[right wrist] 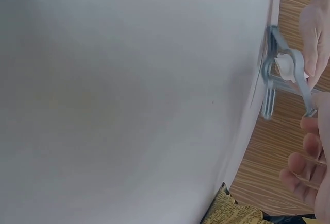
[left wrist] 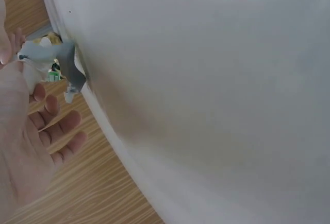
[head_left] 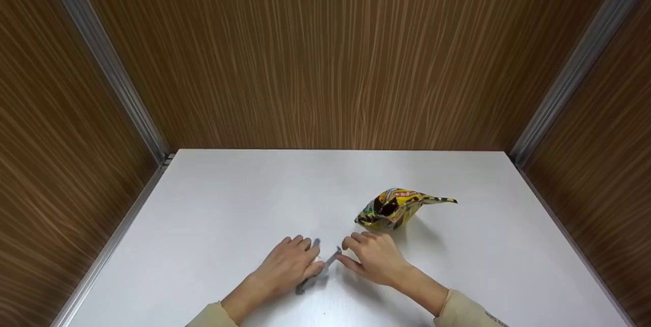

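One grey bracket [head_left: 332, 257] is pinched in your left grip [head_left: 291, 265]; your right grip [head_left: 375, 258] pinches its tip [head_left: 338, 250], near a yellow packet [head_left: 391, 208] on the surface [head_left: 244, 200].

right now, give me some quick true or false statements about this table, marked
1. The left hand holds the grey object. True.
2. The yellow-and-black bag is beyond the right hand in the head view. True.
3. The right hand grips the bag. False: its fingers are at the grey object.
4. The table is black. False: it is white.
5. The right sleeve is beige. True.
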Action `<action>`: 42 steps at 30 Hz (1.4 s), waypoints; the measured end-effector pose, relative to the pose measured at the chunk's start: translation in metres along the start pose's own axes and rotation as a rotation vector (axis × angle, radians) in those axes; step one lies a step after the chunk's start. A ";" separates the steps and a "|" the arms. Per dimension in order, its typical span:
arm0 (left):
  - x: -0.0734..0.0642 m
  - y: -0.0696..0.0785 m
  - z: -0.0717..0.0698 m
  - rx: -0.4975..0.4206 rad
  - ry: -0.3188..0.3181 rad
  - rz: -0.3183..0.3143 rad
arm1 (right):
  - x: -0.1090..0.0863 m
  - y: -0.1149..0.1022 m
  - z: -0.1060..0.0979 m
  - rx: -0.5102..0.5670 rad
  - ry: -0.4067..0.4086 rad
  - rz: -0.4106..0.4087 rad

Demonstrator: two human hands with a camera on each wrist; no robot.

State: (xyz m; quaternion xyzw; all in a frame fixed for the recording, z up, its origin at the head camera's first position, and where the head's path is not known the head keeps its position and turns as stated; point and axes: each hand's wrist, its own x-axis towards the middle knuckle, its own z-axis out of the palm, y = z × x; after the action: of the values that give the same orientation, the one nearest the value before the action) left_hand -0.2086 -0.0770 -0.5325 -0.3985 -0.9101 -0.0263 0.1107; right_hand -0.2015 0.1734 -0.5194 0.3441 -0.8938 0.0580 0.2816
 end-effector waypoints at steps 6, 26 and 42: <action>0.001 0.002 -0.001 0.018 0.002 0.013 | 0.001 -0.001 0.003 0.003 -0.052 -0.003; 0.000 0.004 -0.005 0.012 -0.067 -0.013 | -0.003 -0.003 0.003 0.143 -0.150 0.011; 0.002 0.000 -0.009 0.014 -0.058 -0.027 | -0.014 -0.007 -0.011 0.117 -0.151 -0.003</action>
State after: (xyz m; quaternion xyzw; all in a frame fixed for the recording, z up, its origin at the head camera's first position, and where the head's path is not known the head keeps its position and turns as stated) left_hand -0.2082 -0.0769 -0.5236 -0.3857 -0.9185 -0.0096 0.0866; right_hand -0.1841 0.1796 -0.5185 0.3649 -0.9070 0.0836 0.1930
